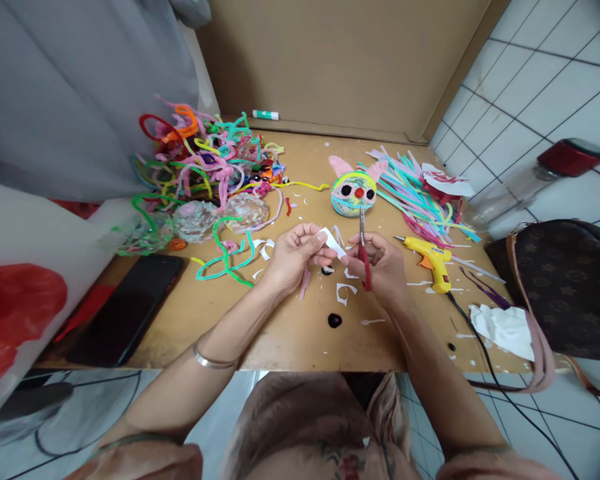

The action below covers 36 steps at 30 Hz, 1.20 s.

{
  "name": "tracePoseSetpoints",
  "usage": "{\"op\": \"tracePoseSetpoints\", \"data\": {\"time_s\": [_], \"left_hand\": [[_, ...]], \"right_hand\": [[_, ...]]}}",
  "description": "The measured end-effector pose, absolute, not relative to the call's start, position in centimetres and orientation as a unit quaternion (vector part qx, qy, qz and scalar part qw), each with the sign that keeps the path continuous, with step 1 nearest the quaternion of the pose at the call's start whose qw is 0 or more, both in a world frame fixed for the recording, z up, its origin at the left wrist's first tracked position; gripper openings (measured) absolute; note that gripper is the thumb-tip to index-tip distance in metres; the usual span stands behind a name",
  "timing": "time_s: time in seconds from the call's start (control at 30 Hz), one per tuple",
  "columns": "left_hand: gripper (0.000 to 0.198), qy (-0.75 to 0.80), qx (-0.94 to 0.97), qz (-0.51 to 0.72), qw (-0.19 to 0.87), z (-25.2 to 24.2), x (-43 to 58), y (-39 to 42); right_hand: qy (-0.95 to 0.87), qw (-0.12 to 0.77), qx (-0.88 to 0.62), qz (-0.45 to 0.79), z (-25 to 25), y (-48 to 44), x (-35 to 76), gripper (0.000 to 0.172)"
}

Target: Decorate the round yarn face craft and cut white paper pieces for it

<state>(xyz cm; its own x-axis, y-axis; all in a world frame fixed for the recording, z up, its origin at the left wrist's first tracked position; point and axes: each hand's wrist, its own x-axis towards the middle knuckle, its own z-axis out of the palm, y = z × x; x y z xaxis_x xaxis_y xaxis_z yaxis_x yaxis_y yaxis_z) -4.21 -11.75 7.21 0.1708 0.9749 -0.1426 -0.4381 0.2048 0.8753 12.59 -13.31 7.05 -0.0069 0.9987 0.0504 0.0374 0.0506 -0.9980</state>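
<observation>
My left hand (pixel 296 253) pinches a small strip of white paper (pixel 334 243) above the wooden table (pixel 280 333). My right hand (pixel 380 261) is closed round red-handled scissors (pixel 364 257), whose blades point away from me, right beside the paper. Just beyond the scissor tips lies a round craft face (pixel 353 192) with pink ears, black eyes and a red nose. White paper scraps (pixel 345 291) and a black dot (pixel 335 320) lie on the table under my hands.
A heap of coloured pipe cleaners (pixel 205 163) fills the back left, with more strands (pixel 420 193) at the right. A yellow glue gun (pixel 430 257) lies right of my hand, its cord trailing off. A black phone (pixel 130 307) lies left; a brown bag (pixel 560 287) stands right.
</observation>
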Motion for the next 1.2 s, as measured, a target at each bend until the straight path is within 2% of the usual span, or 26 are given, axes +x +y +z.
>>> {"op": "tracePoseSetpoints", "data": {"time_s": [0.33, 0.53, 0.7, 0.87, 1.0, 1.2], "left_hand": [[0.043, 0.365, 0.378, 0.563, 0.638, 6.5, -3.8, -11.7], [0.057, 0.35, 0.367, 0.57, 0.647, 5.9, -3.3, -11.9], [0.039, 0.343, 0.415, 0.584, 0.607, 5.3, -2.5, -12.6], [0.019, 0.406, 0.432, 0.557, 0.582, 5.0, -2.2, -13.1], [0.02, 0.414, 0.413, 0.567, 0.58, 5.3, -2.4, -12.9], [0.03, 0.395, 0.368, 0.59, 0.6, 6.7, -3.4, -12.4]], "right_hand": [[-0.507, 0.53, -0.48, 0.482, 7.0, -13.3, 12.3, 0.045], [-0.496, 0.555, -0.471, 0.474, 6.6, -13.3, 12.3, 0.044], [-0.477, 0.56, -0.47, 0.487, 6.5, -13.2, 12.5, 0.047], [-0.459, 0.563, -0.465, 0.506, 6.4, -13.1, 12.6, 0.048], [-0.469, 0.539, -0.462, 0.525, 6.6, -13.2, 12.6, 0.047], [-0.505, 0.453, -0.46, 0.573, 7.2, -13.4, 12.6, 0.052]]}}
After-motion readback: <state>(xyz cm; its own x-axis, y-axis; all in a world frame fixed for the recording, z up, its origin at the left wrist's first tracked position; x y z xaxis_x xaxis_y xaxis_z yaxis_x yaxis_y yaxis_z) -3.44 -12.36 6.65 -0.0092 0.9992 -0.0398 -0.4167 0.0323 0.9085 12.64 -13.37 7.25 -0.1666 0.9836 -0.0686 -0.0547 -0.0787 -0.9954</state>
